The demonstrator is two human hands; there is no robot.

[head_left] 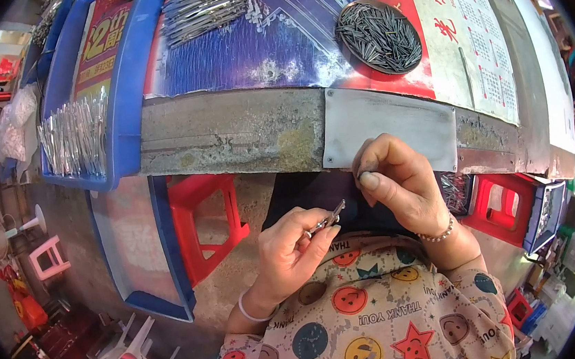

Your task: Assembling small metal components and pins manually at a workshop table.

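Over the near edge of the metal plate (pixel 393 124), the right hand (pixel 402 186) has its thumb and fingertips close together; whether they grip anything I cannot tell. Below the plate and to its left, the left hand (pixel 297 248) is clamped on small metal parts (pixel 331 219). Above the plate sits a round bowl (pixel 419 41) of dark pins (pixel 377 32); well left of it, a blue tray (pixel 129 125) holds silvery strips (pixel 76 139).

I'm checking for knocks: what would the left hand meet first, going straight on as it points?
Most likely the right hand, to its upper right in the picture, though one fisheye view leaves depth unclear.
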